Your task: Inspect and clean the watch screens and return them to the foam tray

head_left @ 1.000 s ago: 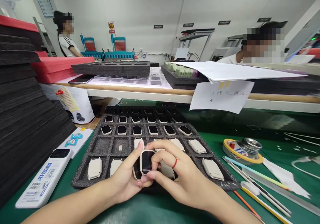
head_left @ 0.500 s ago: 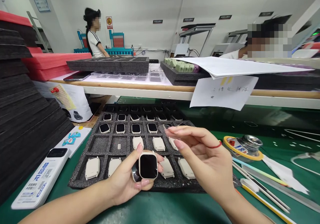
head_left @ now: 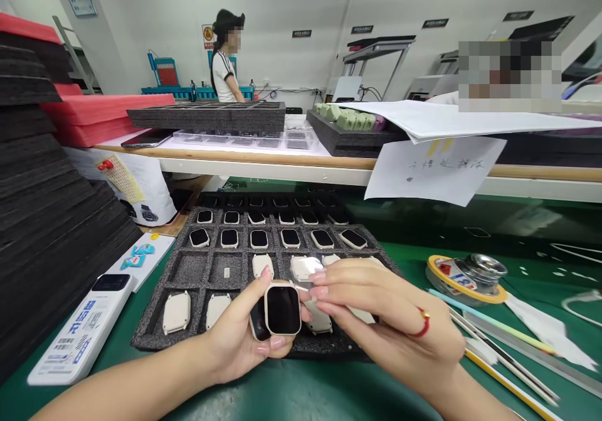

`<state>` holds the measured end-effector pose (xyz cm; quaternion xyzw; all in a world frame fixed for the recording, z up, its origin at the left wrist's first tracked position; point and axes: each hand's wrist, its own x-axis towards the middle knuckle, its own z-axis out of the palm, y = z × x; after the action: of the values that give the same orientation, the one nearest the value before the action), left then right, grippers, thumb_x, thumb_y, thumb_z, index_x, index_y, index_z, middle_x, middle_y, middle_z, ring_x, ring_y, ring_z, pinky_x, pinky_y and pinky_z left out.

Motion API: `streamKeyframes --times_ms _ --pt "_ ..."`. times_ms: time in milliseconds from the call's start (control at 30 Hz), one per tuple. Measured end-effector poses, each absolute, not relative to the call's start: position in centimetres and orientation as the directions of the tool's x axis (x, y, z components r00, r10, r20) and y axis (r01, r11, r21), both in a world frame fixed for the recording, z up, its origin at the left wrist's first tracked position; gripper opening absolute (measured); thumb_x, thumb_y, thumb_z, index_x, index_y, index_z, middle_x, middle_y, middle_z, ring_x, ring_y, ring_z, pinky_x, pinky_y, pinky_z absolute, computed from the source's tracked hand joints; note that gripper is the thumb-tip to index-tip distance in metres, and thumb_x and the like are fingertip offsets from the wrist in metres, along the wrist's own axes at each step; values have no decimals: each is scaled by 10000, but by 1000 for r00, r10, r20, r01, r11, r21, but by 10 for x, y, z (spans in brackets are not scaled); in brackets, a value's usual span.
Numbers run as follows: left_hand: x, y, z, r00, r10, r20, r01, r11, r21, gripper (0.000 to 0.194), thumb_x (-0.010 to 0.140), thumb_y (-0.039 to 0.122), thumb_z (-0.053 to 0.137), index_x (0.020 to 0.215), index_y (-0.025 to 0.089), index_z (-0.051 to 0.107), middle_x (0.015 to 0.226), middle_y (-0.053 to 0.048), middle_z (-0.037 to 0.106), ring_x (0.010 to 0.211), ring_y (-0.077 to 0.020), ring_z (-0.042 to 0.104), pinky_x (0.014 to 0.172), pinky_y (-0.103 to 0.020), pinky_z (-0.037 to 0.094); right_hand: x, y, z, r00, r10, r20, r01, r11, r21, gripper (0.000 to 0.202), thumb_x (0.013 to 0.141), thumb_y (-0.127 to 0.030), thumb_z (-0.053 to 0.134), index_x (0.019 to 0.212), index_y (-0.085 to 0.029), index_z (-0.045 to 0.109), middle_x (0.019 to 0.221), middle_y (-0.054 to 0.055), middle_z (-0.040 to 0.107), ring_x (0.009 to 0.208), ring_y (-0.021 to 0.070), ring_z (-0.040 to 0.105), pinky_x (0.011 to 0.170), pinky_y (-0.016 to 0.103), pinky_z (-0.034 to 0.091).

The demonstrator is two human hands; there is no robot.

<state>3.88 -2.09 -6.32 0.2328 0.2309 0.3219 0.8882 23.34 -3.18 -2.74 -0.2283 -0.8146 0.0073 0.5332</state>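
Observation:
My left hand [head_left: 231, 333] is closed around a smartwatch case [head_left: 283, 309] with a pale frame, its black screen facing up at me. A second dark, glossy piece [head_left: 258, 322] is held against it, mostly covered. Just to the right, my right hand [head_left: 397, 302] is closed, fingertips together beside the watch's upper right corner. A thin, clear, shiny film [head_left: 314, 265] seems to be pinched there; its edges are hard to make out. Beneath both hands lies a black foam tray [head_left: 181, 271] of watch cases, the near ones pale back up, the farther ones screen up.
At left are a stack of black foam trays [head_left: 37, 220] and a white box [head_left: 79, 333]. Right of the tray lie a yellow tape roll [head_left: 442, 280], tweezers [head_left: 508, 358] and sticks. A shelf [head_left: 263, 165] crosses behind. Two people are beyond it.
My right hand has turned and come down and left, bringing its fingertips to the watch's edge. My left hand holds the watch almost as before. A person in the background has moved right.

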Motion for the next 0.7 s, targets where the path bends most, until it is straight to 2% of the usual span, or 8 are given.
streamKeyframes --times_ms 167,333,400,500,600,667,700 --pt "38 -21 -64 714 653 -254 -452 707 544 491 740 581 763 815 101 693 590 3 556 418 -36 436 382 -139 180 228 -39 -29 -463 307 832 322 932 -164 258 831 -13 698 1061 -126 719 957 95 784 912 190 733 827 325 621" --pt "38 -21 -65 702 656 -278 -450 711 541 480 761 592 736 844 125 667 585 24 523 419 -38 420 378 -139 167 227 -42 -32 -584 302 754 316 940 -131 291 874 -84 680 1152 -168 689 1035 57 791 982 183 727 941 320 583" --pt "39 -22 -65 685 671 -284 -451 696 559 506 742 612 744 830 121 657 583 30 506 424 -35 407 380 -141 156 225 -41 -33 -602 294 742 326 939 -108 291 870 -92 685 1147 -182 683 1024 45 794 958 186 727 917 330 588" --pt "42 -23 -65 652 712 -261 -453 642 618 550 722 651 739 827 119 649 559 45 478 413 -24 357 389 -149 139 221 -40 -34 -574 299 763 385 920 -71 258 851 -151 724 1100 -206 688 930 39 795 814 197 704 753 364 589" --pt "44 -26 -64 617 764 -189 -453 542 708 526 763 649 704 746 130 619 508 59 434 398 -24 304 394 -169 139 216 -41 -37 -528 423 736 482 863 -151 484 829 -310 772 1263 -179 600 861 64 737 712 201 620 624 367 525" --pt "45 -28 -63 587 793 -163 -447 486 751 499 776 619 712 741 130 621 575 37 491 430 -27 334 400 -174 154 213 -41 -40 -481 536 694 497 819 -288 620 830 -333 773 1362 -158 507 843 53 670 713 189 586 638 350 514" --pt "45 -28 -63 576 802 -159 -448 472 760 480 777 600 723 761 129 631 628 26 517 452 -26 346 405 -170 160 212 -41 -41 -458 578 675 476 801 -363 622 830 -312 774 1366 -166 494 839 38 641 728 181 582 659 336 514"
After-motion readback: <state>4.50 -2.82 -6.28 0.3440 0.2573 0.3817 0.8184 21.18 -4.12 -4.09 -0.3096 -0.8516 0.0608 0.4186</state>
